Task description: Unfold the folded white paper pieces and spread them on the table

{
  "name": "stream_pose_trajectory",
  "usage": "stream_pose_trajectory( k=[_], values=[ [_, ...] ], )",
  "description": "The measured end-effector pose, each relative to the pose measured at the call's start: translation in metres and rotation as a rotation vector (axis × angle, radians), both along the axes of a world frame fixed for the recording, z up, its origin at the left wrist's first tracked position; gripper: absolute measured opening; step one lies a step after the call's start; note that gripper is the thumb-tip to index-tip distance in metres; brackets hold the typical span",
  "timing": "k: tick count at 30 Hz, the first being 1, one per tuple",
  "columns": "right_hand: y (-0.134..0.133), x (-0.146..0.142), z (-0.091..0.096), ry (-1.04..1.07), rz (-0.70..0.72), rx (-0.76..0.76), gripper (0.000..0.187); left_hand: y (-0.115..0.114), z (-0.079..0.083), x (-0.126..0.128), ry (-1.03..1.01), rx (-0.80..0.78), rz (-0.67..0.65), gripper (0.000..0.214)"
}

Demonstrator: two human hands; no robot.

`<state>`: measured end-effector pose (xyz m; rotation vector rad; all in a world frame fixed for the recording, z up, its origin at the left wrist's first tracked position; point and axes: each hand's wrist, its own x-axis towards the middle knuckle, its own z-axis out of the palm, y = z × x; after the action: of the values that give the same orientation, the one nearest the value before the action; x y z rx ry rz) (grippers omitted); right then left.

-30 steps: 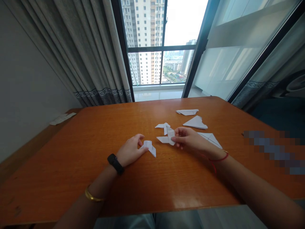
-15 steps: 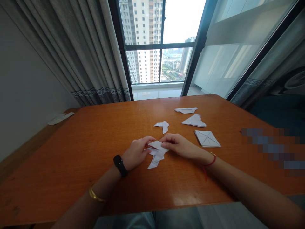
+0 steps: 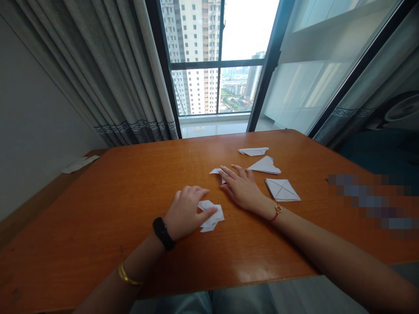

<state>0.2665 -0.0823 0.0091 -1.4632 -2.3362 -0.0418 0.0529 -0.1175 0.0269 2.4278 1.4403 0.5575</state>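
My left hand (image 3: 186,213) rests on the orange wooden table (image 3: 81,231), its thumb pressing a crumpled, folded white paper (image 3: 210,214) against the top. My right hand (image 3: 240,187) lies flat with its fingers spread and holds nothing. Its fingertips touch or nearly touch a small folded paper piece (image 3: 214,171), which they partly hide. Just beyond that hand lie a white paper dart shape (image 3: 266,165) and a creased paper square (image 3: 282,190). A narrow folded paper (image 3: 253,151) lies farther back.
The table's far edge meets a window and grey curtains (image 3: 131,78). A pixelated patch (image 3: 369,203) covers part of the table at right. A paper strip (image 3: 80,164) lies on a ledge at left, beside the wall. A fan (image 3: 402,107) stands at far right.
Both hands met on the paper, then my right hand let go and moved away toward the far pieces. My left hand now presses that paper, which looks more tightly folded.
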Motion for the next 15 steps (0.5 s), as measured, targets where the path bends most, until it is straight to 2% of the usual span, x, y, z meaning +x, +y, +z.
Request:
stream_pose_trajectory(
  k=[3,7,9,11,15],
  values=[
    [0.000,0.003,0.001,-0.078,0.018,-0.102,0.028,-0.007,-0.002,0.002,0.125,-0.087,-0.069,0.054],
    [-0.006,0.002,0.008,0.015,0.029,-0.142,0.028,-0.008,-0.002,0.001,0.104,-0.222,-0.146,0.059],
    [-0.003,0.004,0.007,0.051,-0.006,-0.107,0.029,-0.008,0.001,0.001,0.068,-0.297,-0.184,0.055],
    [0.005,0.006,0.002,0.045,-0.061,-0.096,0.038,-0.009,0.003,0.002,0.021,-0.371,-0.208,0.050],
    [0.020,0.015,-0.011,0.140,-0.064,-0.229,0.049,-0.009,0.004,0.002,-0.108,-0.450,-0.229,0.034]
  ],
)
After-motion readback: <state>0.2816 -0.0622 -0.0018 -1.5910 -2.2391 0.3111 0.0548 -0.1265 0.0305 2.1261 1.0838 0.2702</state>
